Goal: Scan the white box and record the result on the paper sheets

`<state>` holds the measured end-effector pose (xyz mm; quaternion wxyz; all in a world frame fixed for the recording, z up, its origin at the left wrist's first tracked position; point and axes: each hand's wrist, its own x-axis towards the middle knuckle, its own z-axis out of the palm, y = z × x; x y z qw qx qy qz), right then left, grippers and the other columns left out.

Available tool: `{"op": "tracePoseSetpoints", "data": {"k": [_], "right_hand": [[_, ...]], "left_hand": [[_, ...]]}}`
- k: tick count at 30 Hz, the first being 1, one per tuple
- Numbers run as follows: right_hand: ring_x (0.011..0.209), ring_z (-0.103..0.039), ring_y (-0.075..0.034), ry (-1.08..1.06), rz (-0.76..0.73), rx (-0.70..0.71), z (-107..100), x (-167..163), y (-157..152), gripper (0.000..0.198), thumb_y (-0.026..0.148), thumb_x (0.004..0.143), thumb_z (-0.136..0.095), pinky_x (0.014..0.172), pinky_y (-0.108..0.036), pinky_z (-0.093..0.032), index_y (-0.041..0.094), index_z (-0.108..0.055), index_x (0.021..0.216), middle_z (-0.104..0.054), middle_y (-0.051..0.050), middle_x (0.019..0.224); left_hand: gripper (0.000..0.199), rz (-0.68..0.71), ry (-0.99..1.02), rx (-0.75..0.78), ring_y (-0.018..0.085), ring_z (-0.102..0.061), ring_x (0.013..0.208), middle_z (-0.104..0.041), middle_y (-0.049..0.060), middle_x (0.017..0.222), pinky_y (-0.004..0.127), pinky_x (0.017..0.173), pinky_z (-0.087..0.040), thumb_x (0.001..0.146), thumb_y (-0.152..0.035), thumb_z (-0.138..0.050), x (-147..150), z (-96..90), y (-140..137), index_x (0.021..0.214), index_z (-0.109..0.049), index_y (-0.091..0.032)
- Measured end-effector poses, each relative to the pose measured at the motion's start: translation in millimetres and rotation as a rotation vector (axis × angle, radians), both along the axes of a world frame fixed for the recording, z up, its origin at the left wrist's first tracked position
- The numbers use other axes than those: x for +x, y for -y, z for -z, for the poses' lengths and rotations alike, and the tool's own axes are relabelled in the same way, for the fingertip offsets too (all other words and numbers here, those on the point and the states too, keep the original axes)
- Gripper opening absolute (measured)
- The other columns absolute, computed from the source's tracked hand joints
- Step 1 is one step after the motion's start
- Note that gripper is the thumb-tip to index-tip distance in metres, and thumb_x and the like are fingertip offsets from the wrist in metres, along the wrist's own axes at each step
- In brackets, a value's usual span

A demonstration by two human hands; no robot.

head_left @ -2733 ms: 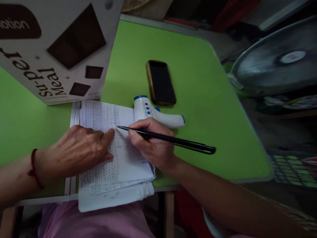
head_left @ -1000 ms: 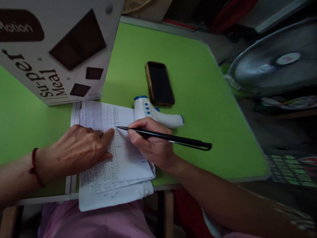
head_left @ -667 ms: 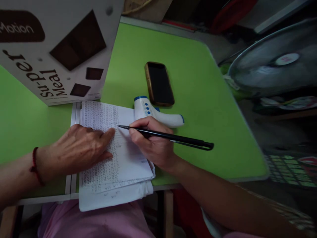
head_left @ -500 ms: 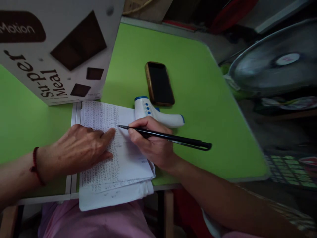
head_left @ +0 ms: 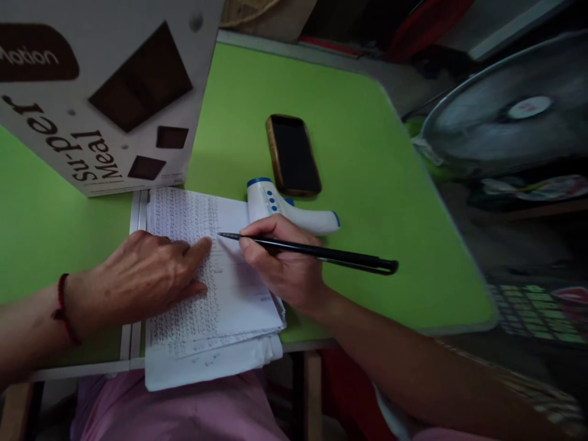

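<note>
A black pen (head_left: 340, 256) is gripped in my right hand (head_left: 289, 263), its tip against the handwritten sheets (head_left: 243, 285). Dense rows of writing cover the left part of the top page, while its right part is mostly blank. My left hand (head_left: 151, 272) rests on the pages with the index finger stretched toward the pen tip; a dark red cord bracelet (head_left: 64, 309) circles that wrist. Just beyond my right hand lies a white and blue infrared thermometer (head_left: 303, 215), partly hidden by the fingers.
A phone (head_left: 296, 153) in a brown case lies past the thermometer on the green table (head_left: 362, 153). At the left stands a large white box (head_left: 138, 147) with "Su-per Meal" printed on it. Off the table's right side is a round fan (head_left: 500, 116).
The pen's back end has swung slightly outward and up, its tip staying at nearly the same place on the page. My left hand keeps its pose. The whole view has shifted a little.
</note>
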<state>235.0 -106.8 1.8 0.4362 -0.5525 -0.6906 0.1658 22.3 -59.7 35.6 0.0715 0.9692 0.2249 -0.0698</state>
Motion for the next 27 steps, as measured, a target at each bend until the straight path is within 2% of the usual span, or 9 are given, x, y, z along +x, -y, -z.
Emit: {"op": "tracePoseSetpoints", "data": {"k": [6, 19, 27], "right_hand": [[0.048, -0.049, -0.007, 0.000, 0.025, 0.009, 1.4, 1.0, -0.8, 0.009, 0.015, 0.080, -0.058, 0.046, -0.021, -0.040, 0.021, -0.058, 0.073, -0.058, 0.007, 0.058], [0.047, -0.048, -0.008, 0.040, 0.001, -0.009, -1.2, 0.8, -1.5, 0.010, 0.017, 0.080, -0.057, 0.045, -0.022, -0.039, 0.022, -0.057, 0.072, -0.059, 0.006, 0.058], [0.048, -0.050, -0.007, -0.013, 0.036, 0.013, 1.6, -0.1, -1.3, 0.009, 0.016, 0.079, -0.057, 0.045, -0.020, -0.040, 0.021, -0.059, 0.072, -0.060, 0.007, 0.058]], "left_hand": [[0.032, -0.002, 0.000, -0.012, 0.018, -0.058, 0.053, -0.067, 0.001, 0.074, 0.027, 0.045, -0.023, 0.095, -0.034, -0.062, -0.7, -0.3, 0.2, 0.115, -0.046, -0.015], [0.032, -0.008, 0.004, -0.016, 0.020, -0.060, 0.053, -0.068, 0.002, 0.075, 0.027, 0.045, -0.023, 0.095, -0.036, -0.061, 0.0, -0.5, 0.3, 0.114, -0.048, -0.014], [0.033, -0.014, -0.004, -0.014, 0.020, -0.062, 0.057, -0.069, 0.003, 0.078, 0.027, 0.045, -0.029, 0.095, -0.035, -0.061, -0.5, -0.4, 0.6, 0.117, -0.046, -0.015]]}}
